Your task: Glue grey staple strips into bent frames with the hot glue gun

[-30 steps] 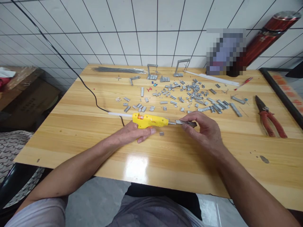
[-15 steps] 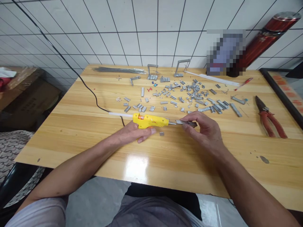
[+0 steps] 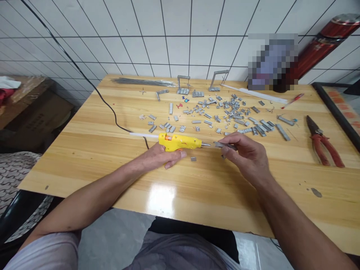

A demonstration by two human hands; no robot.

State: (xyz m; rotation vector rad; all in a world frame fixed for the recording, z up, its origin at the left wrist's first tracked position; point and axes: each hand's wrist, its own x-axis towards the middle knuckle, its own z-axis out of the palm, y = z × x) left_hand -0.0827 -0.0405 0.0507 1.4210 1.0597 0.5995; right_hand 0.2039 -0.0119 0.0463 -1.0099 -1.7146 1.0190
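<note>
My left hand (image 3: 161, 155) is wrapped round the handle of a yellow glue gun (image 3: 181, 142), whose metal nozzle points right. A white glue stick (image 3: 143, 135) sticks out of its rear. Between the thumb and fingers of my right hand (image 3: 247, 153) is a thin grey metal strip (image 3: 226, 145), its left end a short gap from the nozzle. One small metal piece (image 3: 193, 159) lies on the wooden table (image 3: 126, 198) just below the gun. Many loose metal pieces (image 3: 233, 107) are scattered beyond my hands.
Red-handled pliers (image 3: 322, 144) lie at the right, near a black-edged frame (image 3: 337, 116). Two small metal stands (image 3: 183, 84) and a bundle of thin rods (image 3: 143, 81) are at the back. A red flask (image 3: 320, 48) leans at the back right. A black cable (image 3: 108, 105) crosses the left side.
The metal strip in my right hand has moved slightly right, away from the nozzle, leaving a wider gap. My left hand keeps its grip on the glue gun. The view has shifted slightly.
</note>
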